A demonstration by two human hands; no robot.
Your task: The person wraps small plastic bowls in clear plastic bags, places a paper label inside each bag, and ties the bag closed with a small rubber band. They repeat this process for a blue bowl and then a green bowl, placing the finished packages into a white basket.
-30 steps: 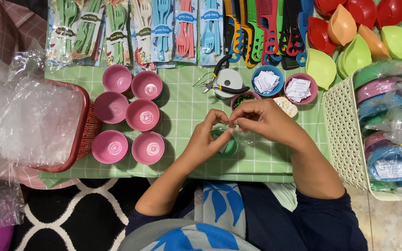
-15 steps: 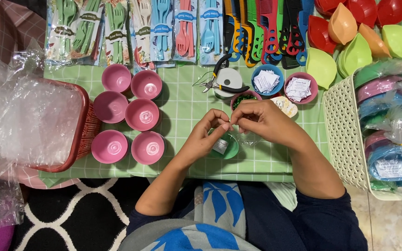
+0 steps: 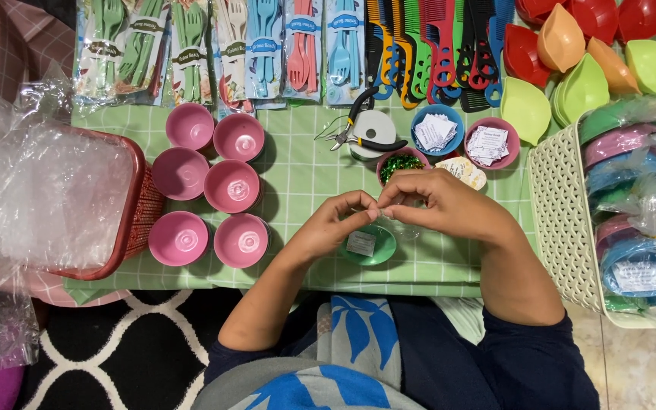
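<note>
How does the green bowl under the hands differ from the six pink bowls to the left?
The green bowl is single, sits beneath the fingertips of both hands and holds a small paper slip; the pink bowls stand untouched in two columns of three and look empty. The green bowl looks shallower; the pink bowls deeper. All are round plastic bowls on the checked green cloth.

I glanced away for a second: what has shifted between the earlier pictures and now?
Very little. The left hand and right hand remain fingertip to fingertip above the green bowl, whose paper slip is now more exposed. The pink bowls, pliers and red basket stayed put.
</note>
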